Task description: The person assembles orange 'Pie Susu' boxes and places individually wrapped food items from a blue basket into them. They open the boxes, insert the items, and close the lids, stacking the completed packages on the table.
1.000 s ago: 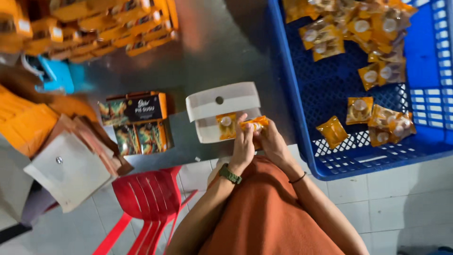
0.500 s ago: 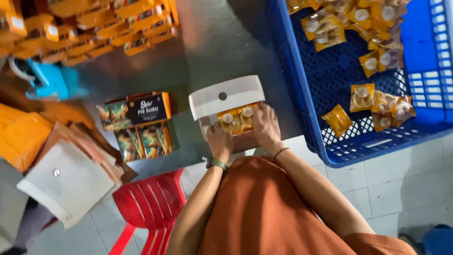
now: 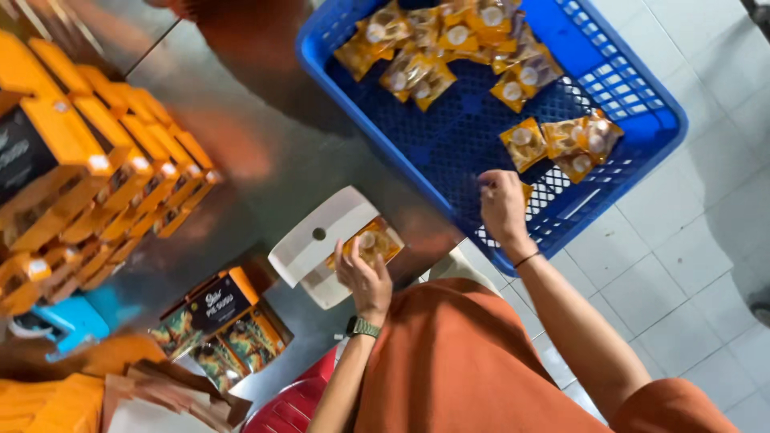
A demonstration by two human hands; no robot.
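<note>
My left hand [image 3: 365,281], with a watch on its wrist, rests on a white open box [image 3: 317,236] on the metal table [image 3: 265,152]. Its fingers press on orange snack packets [image 3: 375,240] lying in the box. My right hand [image 3: 503,204] reaches into the near corner of a blue plastic crate [image 3: 425,144]. Its fingers curl over an orange packet [image 3: 527,192] whose edge just peeks out. Several more orange packets [image 3: 449,40] lie loose in the crate, most at its far end and some [image 3: 561,140] close to my right hand.
Rows of closed orange boxes [image 3: 104,160] are stacked at the left of the table. Dark printed boxes [image 3: 216,321] lie near my left arm, beside folded flat cartons [image 3: 168,397]. A red plastic chair [image 3: 289,405] and a blue stool [image 3: 68,317] stand below. Pale floor tiles [image 3: 682,256] lie to the right.
Both hands were on the packets in the white box. My right hand has left the box and moved right into the blue crate, while the left hand stays on the box.
</note>
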